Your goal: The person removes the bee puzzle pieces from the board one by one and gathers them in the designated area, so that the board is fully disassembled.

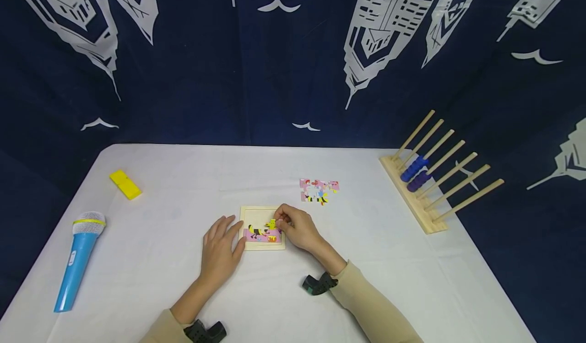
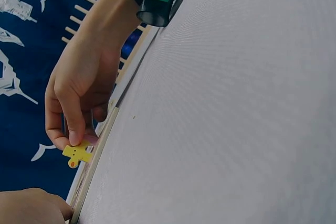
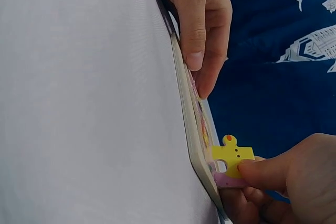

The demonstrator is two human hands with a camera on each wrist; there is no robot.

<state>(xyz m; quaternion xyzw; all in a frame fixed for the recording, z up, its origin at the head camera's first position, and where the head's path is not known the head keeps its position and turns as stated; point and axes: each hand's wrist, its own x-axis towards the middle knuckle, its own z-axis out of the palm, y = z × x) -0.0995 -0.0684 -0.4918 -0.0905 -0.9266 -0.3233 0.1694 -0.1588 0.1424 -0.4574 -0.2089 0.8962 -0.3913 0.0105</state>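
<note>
A yellow and pink jigsaw puzzle piece (image 3: pixel 231 156) is pinched between thumb and fingers of my right hand (image 1: pixel 298 227), tilted up over the right side of a wooden puzzle tray (image 1: pixel 262 247). Inside the tray, joined pieces (image 1: pixel 258 235) with pink and black-and-yellow parts fill the lower part; bare wood shows above them. My left hand (image 1: pixel 222 249) rests at the tray's left edge, its fingers extended along the frame. Several loose puzzle pieces (image 1: pixel 319 185) lie in a group beyond the tray, to its right.
A blue toy microphone (image 1: pixel 78 266) and a yellow block (image 1: pixel 125 184) lie at the left of the white table (image 1: pixel 183 180). At the right edge stands a wooden peg rack (image 1: pixel 414 200) with blue and purple beads. A dark patterned cloth (image 1: pixel 274 68) hangs behind.
</note>
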